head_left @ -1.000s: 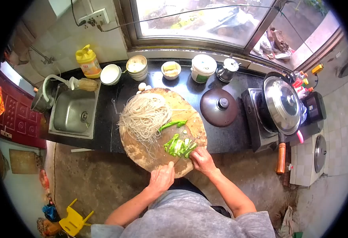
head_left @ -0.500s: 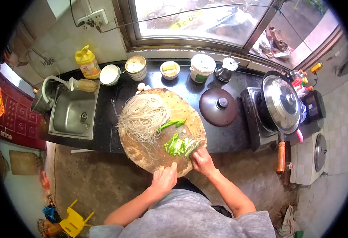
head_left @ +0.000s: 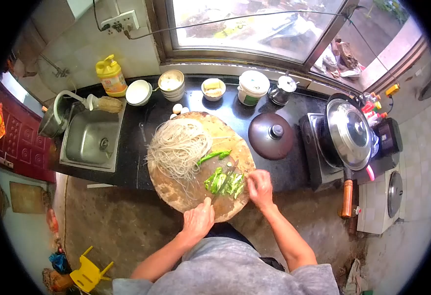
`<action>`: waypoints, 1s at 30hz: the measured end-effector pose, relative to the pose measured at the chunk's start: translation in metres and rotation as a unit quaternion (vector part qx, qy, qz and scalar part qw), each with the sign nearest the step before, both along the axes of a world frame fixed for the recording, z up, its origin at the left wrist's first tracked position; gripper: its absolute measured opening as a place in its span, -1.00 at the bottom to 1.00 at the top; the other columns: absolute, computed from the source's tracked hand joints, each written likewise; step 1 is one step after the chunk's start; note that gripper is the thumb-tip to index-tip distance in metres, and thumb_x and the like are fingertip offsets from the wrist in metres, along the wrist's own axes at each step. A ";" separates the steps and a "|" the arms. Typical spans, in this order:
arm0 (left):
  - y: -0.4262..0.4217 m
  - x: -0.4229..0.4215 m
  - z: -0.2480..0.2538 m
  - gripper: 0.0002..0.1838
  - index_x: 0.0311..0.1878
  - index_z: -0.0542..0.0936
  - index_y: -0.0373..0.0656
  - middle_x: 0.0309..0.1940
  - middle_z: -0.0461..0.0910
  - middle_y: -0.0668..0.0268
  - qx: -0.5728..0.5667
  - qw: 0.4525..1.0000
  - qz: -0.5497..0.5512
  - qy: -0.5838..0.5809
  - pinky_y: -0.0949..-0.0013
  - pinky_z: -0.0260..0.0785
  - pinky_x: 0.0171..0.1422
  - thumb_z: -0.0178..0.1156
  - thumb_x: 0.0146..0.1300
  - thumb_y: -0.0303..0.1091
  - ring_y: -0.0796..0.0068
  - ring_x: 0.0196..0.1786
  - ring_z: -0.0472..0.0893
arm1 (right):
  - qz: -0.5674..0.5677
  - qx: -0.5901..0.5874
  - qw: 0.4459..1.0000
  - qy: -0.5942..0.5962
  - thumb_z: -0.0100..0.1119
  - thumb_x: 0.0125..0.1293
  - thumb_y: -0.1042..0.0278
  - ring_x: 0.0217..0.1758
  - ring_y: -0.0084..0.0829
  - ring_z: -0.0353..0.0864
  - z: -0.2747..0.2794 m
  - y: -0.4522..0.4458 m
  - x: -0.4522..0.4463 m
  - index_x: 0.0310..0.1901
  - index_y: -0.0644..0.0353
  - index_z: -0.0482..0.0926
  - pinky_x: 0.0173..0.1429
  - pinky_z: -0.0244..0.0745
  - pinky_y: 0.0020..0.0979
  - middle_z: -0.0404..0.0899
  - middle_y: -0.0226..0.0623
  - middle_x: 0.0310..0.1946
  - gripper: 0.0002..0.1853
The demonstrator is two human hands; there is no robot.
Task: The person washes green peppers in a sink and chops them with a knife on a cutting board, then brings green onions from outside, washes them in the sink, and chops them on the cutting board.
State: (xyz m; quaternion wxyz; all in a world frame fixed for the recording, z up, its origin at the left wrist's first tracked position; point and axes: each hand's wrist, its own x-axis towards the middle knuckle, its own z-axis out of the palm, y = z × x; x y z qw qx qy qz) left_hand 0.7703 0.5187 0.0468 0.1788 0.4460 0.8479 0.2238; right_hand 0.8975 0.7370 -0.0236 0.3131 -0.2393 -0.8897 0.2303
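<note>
A round wooden chopping board [head_left: 176, 189] overhangs the counter's front edge. On it lie a heap of pale noodles [head_left: 178, 147], a long green pepper [head_left: 213, 156] and cut green leaves [head_left: 218, 181], with more chopped greens [head_left: 234, 185] beside them. My left hand [head_left: 199, 218] is closed at the board's near edge around what appears to be a knife handle; the blade is dark, mostly hidden and hard to make out by the greens. At the board's right edge my right hand [head_left: 260, 188] is just off the chopped greens, fingers loosely bent and apart, nothing visible in them.
Left of the board are a sink [head_left: 90, 137] and a yellow bottle [head_left: 111, 76]. Bowls [head_left: 171, 83], eggs [head_left: 177, 108], a white tub [head_left: 252, 86] and a dark lid [head_left: 271, 136] stand behind it. A lidded wok [head_left: 349, 130] sits on the stove at right.
My right hand has lifted off the chopped greens and moved right and up. My left hand has shifted slightly left. The greens on the right now lie looser and more spread.
</note>
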 end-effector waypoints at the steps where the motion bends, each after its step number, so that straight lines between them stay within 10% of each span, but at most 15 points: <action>1: -0.005 -0.003 0.006 -0.84 -0.17 0.40 -0.20 -0.48 0.62 0.01 0.008 1.000 0.004 -0.006 -0.04 0.44 -0.45 0.07 0.36 -0.31 -0.08 -0.46 0.65 | -0.055 -0.001 0.998 -0.004 0.21 0.21 0.46 -0.03 0.02 0.52 -0.002 0.006 -0.006 -0.04 0.23 0.51 0.08 0.48 -0.11 0.52 -0.02 -0.08 -0.72; 4: -0.017 -0.010 0.011 -0.86 -0.20 0.41 -0.19 -0.48 0.62 0.03 0.013 0.999 0.037 0.037 -0.01 0.44 -0.45 0.07 0.37 -0.32 -0.05 -0.47 0.64 | -0.160 -0.201 0.954 -0.152 0.14 0.36 0.14 0.08 0.12 0.55 -0.018 0.013 -0.015 0.13 0.25 0.45 0.12 0.47 -0.04 0.49 0.10 0.06 -0.57; 18: -0.031 -0.012 0.012 -0.90 -0.25 0.40 -0.19 -0.52 0.59 0.04 0.001 1.000 -0.010 0.021 0.00 0.43 -0.48 0.06 0.33 -0.38 -0.04 -0.49 0.62 | -0.167 -0.325 0.916 -0.167 0.30 0.25 0.21 -0.13 -0.08 0.65 -0.033 -0.023 0.021 -0.04 0.28 0.45 -0.06 0.56 -0.16 0.60 -0.02 -0.18 -0.62; 30: -0.048 -0.026 0.007 -0.89 -0.28 0.43 -0.18 -0.53 0.57 0.08 0.008 0.996 0.023 0.083 0.05 0.44 -0.46 0.15 0.30 -0.39 0.00 -0.49 0.62 | 0.076 0.011 0.989 -0.128 0.18 0.17 0.59 -0.08 -0.05 0.60 0.009 0.004 -0.070 0.01 0.16 0.54 -0.09 0.57 -0.14 0.54 -0.15 -0.14 -0.66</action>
